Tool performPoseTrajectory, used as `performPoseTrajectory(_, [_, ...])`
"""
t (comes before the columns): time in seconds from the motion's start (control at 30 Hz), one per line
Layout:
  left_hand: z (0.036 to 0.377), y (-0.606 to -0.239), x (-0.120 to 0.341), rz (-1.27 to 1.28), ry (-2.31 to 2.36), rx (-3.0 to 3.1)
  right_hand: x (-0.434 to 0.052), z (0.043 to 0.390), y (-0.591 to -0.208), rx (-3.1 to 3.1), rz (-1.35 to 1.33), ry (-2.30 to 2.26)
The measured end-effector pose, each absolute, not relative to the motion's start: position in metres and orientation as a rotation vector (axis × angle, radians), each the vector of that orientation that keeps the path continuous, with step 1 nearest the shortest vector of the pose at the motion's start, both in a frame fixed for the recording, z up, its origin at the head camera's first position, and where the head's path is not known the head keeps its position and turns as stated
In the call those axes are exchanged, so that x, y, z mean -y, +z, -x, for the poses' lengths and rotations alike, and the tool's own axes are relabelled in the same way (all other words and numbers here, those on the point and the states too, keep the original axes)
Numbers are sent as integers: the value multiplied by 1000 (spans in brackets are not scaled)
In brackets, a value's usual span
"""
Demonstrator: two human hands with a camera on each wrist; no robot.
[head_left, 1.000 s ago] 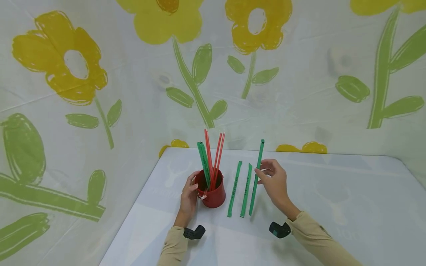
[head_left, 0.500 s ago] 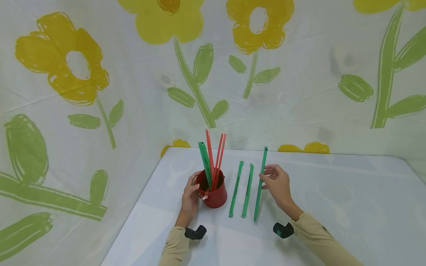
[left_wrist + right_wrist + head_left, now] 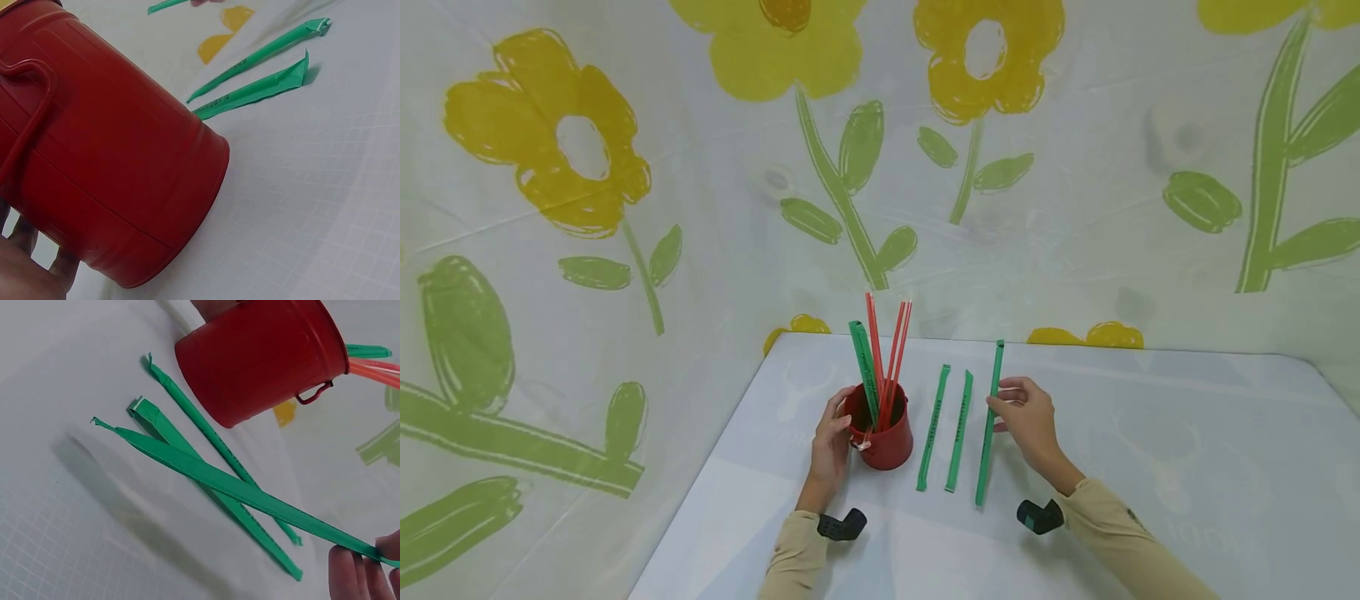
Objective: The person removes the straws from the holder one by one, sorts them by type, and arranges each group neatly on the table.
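Observation:
My left hand (image 3: 829,446) holds the side of a small red metal bucket (image 3: 887,448), fingers curved round it and thumb near the rim. Red straws (image 3: 876,342) in clear sleeves and green-wrapped straws (image 3: 863,358) lean inside, their lower ends hidden. Between thumb and fingers, my right hand (image 3: 1028,421) pinches a green paper-wrapped straw (image 3: 987,454). The right wrist view shows this straw (image 3: 187,467) raised, casting a shadow on the table. Two more wrapped straws, one nearer the bucket (image 3: 933,429) and one nearer the right hand (image 3: 959,432), lie side by side.
The white table (image 3: 1165,450) extends to the right of the hands. Behind it hangs a pale cloth (image 3: 1075,208) printed with yellow flowers. Dark devices are worn at the left wrist (image 3: 842,525) and right wrist (image 3: 1040,517).
My right hand, pinching its straw, has shifted slightly right and toward me, widening the gap to the two lying straws. My left hand has stayed on the bucket.

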State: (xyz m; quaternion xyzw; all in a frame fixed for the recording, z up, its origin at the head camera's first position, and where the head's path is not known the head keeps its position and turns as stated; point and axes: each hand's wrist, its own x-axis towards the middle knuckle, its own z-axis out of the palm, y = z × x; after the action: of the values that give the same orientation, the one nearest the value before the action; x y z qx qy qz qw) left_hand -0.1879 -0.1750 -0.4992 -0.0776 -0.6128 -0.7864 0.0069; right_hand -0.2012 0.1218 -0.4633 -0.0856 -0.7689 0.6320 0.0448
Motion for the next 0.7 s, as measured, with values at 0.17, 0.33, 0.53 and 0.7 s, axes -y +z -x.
performPoseTrajectory(0.17, [188, -499, 176, 243, -2461, 1919, -122, 204, -466, 2383, 287, 1915])
performPoseTrajectory(0.33, [189, -500, 176, 238, -2469, 1917, -122, 208, -470, 2412, 316, 1893])
performPoseTrajectory(0.53, [189, -499, 175, 241, -2478, 1900, -121, 211, -475, 2447, 365, 1862])
performPoseTrajectory(0.7, [189, -500, 176, 236, -2472, 1910, -121, 212, -479, 2478, 372, 1843])
